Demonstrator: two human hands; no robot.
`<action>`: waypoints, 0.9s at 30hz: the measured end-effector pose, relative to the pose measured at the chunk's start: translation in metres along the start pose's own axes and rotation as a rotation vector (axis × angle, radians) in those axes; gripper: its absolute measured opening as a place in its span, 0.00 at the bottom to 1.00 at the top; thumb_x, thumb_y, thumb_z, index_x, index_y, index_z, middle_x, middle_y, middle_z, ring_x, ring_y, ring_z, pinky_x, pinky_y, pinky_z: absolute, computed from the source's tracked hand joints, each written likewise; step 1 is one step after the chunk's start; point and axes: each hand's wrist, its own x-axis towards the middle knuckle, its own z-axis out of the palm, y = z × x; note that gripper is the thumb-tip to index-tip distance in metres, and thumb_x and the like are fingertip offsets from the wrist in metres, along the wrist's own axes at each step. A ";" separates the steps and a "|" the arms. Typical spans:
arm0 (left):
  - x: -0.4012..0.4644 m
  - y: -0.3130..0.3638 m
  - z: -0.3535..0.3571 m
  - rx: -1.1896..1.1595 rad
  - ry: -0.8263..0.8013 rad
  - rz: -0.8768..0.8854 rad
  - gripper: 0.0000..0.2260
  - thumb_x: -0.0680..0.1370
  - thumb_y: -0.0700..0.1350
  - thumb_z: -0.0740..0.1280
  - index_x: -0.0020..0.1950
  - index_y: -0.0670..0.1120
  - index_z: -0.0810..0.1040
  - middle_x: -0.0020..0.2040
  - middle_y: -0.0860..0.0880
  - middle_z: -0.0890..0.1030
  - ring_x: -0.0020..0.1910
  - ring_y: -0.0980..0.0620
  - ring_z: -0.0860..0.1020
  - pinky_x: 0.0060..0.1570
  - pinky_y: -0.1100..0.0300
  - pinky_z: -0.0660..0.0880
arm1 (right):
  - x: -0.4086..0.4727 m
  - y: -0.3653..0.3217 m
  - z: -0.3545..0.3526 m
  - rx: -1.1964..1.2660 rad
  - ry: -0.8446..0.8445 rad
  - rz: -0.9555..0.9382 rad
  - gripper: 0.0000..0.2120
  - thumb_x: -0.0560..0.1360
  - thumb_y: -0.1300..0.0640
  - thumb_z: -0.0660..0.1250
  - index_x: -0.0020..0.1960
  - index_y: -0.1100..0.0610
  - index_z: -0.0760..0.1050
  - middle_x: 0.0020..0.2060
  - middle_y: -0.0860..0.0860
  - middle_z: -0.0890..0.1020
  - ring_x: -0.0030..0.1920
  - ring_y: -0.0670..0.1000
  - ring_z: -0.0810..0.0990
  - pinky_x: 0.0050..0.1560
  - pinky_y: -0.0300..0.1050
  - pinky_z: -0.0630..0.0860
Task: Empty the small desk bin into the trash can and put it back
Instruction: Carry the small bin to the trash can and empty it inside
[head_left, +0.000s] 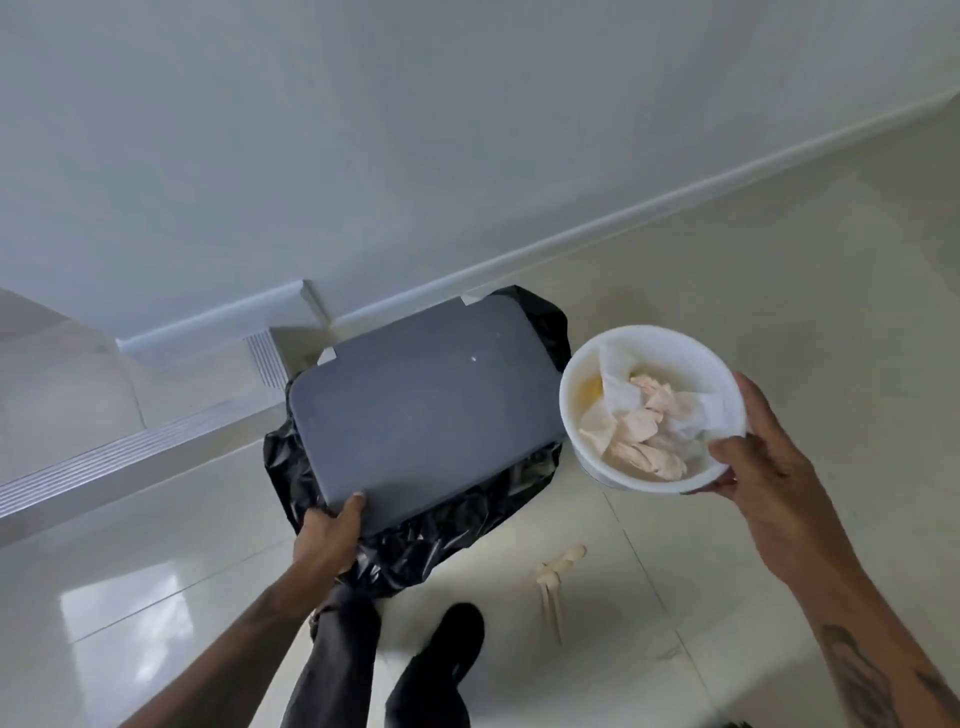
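The small desk bin (582, 374) is a round white tub holding crumpled white and pinkish tissues (649, 431). My right hand (763, 457) grips its near right rim and holds it in the air, upright, just right of the trash can. The trash can stands against the wall with a dark grey lid (431, 405) and a black bag (405, 545) spilling out around it. My left hand (327, 530) grips the lid's near left corner, thumb on top. The lid lies almost flat over the can, so the can's inside is hidden.
Two pale wooden spoons (556, 582) lie on the glossy tiled floor (779, 260) in front of the can. My dark trouser leg and black shoe (447, 665) stand just below the can. A white wall with a baseboard (571, 239) runs behind; a metal sliding-door track (104, 467) lies left.
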 end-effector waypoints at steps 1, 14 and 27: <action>-0.005 0.004 -0.006 0.020 -0.008 0.000 0.22 0.79 0.56 0.66 0.55 0.36 0.75 0.41 0.40 0.79 0.43 0.38 0.83 0.49 0.46 0.81 | -0.002 -0.007 -0.002 -0.003 0.045 -0.001 0.31 0.80 0.69 0.56 0.73 0.39 0.68 0.62 0.44 0.80 0.55 0.46 0.82 0.42 0.45 0.84; -0.023 0.178 -0.151 0.485 0.306 0.792 0.21 0.79 0.36 0.59 0.71 0.30 0.66 0.48 0.25 0.71 0.35 0.26 0.77 0.32 0.33 0.74 | -0.017 -0.104 0.036 -0.645 0.326 0.140 0.27 0.79 0.64 0.62 0.75 0.44 0.68 0.31 0.51 0.85 0.26 0.42 0.82 0.34 0.27 0.74; 0.097 0.241 -0.174 0.103 0.511 1.325 0.13 0.86 0.45 0.57 0.58 0.39 0.78 0.53 0.42 0.77 0.54 0.43 0.76 0.56 0.56 0.72 | 0.110 -0.089 0.239 -1.334 -0.090 0.116 0.24 0.80 0.56 0.60 0.74 0.61 0.65 0.59 0.61 0.79 0.59 0.61 0.79 0.55 0.50 0.75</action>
